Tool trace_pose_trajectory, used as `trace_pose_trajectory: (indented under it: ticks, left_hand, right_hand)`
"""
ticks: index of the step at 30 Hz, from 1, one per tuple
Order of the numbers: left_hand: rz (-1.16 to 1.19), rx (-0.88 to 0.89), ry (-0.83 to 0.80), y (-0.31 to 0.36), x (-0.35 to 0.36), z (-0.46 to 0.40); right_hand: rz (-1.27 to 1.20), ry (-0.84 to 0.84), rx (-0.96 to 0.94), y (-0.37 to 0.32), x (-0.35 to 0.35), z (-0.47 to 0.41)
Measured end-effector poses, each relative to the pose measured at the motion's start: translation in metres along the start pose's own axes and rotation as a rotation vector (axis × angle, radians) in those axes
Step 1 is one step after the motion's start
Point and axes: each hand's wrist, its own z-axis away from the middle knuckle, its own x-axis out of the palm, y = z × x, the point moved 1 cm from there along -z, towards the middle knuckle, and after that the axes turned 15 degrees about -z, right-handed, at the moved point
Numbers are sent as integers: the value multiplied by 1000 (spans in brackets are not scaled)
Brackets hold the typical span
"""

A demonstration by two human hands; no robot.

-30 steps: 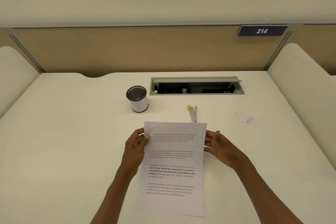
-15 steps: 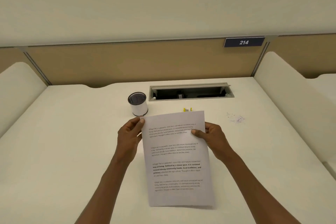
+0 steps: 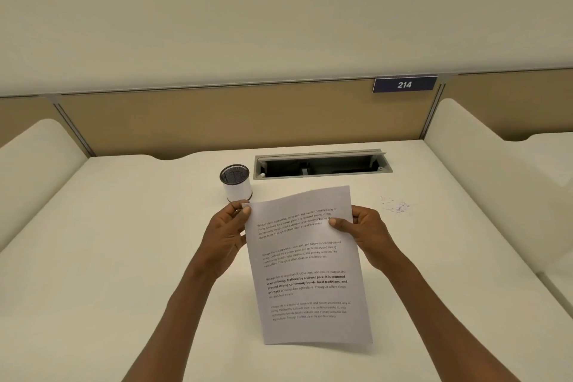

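A white sheet of paper [image 3: 310, 263] with several printed paragraphs is held up off the cream desk [image 3: 124, 257], tilted toward me. My left hand [image 3: 224, 234] pinches its upper left corner, thumb on the front. My right hand [image 3: 366, 231] pinches the upper right edge, thumb on the printed side. The sheet's lower edge hangs just above the desk. The sheet hides whatever lies on the desk behind it.
A mesh pen cup [image 3: 236, 182] with a white band stands behind my left hand. An open cable slot [image 3: 322, 164] is set into the desk at the back. Purple ink marks [image 3: 397, 206] stain the desk to the right. Padded dividers flank both sides; a sign [image 3: 404, 84] reads 214.
The sheet lay flat on the desk a second ago; both hands have taken its upper edges and lifted it. It now covers the yellow-tipped object that lay behind it.
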Motion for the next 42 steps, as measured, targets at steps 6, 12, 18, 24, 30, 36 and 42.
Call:
trace_pose_trajectory:
  ticks: [6, 12, 18, 24, 30, 36, 42]
  left_hand:
    - [-19, -7, -27, 4, 0, 7]
    - [-1, 26, -29, 8, -4, 15]
    - [-44, 37, -66, 7, -10, 20]
    - [-68, 18, -112, 5, -15, 22]
    - [-15, -9, -146, 5, -14, 24]
    - [17, -28, -150, 6, -11, 21]
    - [139, -37, -142, 8, -9, 18]
  right_hand:
    - [-5, 8, -3, -2, 1, 4]
    - [-15, -1, -8, -3, 3, 9]
    - [-21, -1, 3, 1, 4, 11]
    - [-26, 5, 15, 4, 4, 10]
    - [-29, 10, 19, 8, 4, 10]
    - [-16, 13, 23, 5, 5, 8]
    - [-17, 4, 15, 2, 6, 8]
